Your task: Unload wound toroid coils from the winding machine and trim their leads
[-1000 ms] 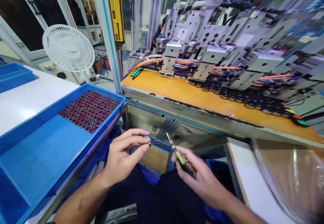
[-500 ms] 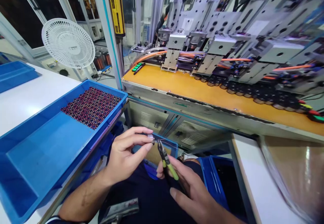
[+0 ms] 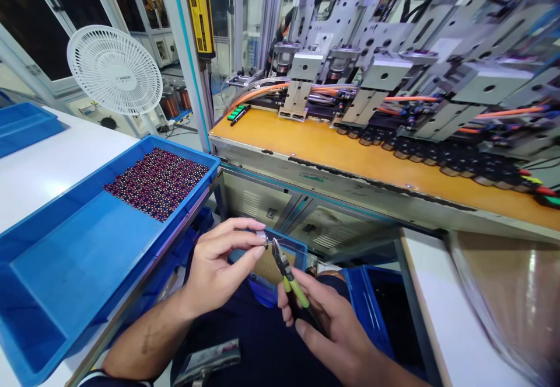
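Observation:
My left hand (image 3: 219, 270) pinches a small metal part (image 3: 261, 237) between thumb and fingers, held over my lap. My right hand (image 3: 328, 323) grips small cutters with yellow-green handles (image 3: 292, 285). The cutter jaws point up and touch the part right beside my left fingertips. A thin wire seems to run from the part, but it is too fine to be sure.
A blue tray (image 3: 79, 258) at my left holds several small dark red parts (image 3: 157, 182). Ahead stands a machine with an orange bed (image 3: 350, 159) and a row of metal heads (image 3: 385, 77). A white fan (image 3: 114, 72) stands far left. Blue bins (image 3: 371, 311) sit below by a white table (image 3: 446, 323).
My right hand swung the cutters from the right in toward the part, and the jaws now sit against it. My left hand stayed almost still.

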The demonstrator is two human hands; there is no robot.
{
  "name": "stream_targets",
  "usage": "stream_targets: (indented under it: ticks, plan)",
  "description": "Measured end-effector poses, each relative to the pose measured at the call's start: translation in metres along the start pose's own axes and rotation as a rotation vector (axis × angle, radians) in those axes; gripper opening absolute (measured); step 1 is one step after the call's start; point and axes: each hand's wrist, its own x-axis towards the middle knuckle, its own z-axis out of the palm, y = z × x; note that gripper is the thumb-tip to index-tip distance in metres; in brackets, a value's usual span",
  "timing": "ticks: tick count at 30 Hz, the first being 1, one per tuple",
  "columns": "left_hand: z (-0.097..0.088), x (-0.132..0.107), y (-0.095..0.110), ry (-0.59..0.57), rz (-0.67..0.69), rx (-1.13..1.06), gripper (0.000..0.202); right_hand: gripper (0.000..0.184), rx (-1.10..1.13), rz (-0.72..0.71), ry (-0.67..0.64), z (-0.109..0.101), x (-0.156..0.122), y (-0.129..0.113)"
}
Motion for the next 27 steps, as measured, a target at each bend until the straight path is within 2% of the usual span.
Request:
stream_targets:
  ticks: [9, 14, 16, 19, 22, 27]
  plan:
    - [0.000, 0.001, -0.001, -0.001, -0.014, -0.001, 0.021, 0.042, -0.061, 0.016, 0.067, 0.004, 0.002, -0.004]
    - [0.001, 0.000, -0.003, -0.015, -0.014, -0.012, 0.020, 0.029, -0.045, 0.196, 0.099, 0.003, 0.007, -0.009]
    - [-0.001, 0.000, -0.005, -0.037, 0.025, -0.009, 0.020, 0.029, -0.014, 0.239, 0.084, 0.002, 0.007, -0.011]
    - [-0.004, -0.001, -0.007, -0.084, 0.143, 0.021, 0.020, 0.041, 0.023, 0.241, 0.084, -0.003, 0.001, -0.011]
    - [-0.006, -0.003, -0.009, -0.096, 0.237, 0.031, 0.031, 0.047, 0.069, 0.213, 0.062, -0.010, -0.014, -0.009]
    - [-0.003, -0.005, -0.012, -0.055, 0.265, -0.049, 0.049, 0.048, 0.027, 0.149, 0.045, -0.014, -0.033, -0.016]
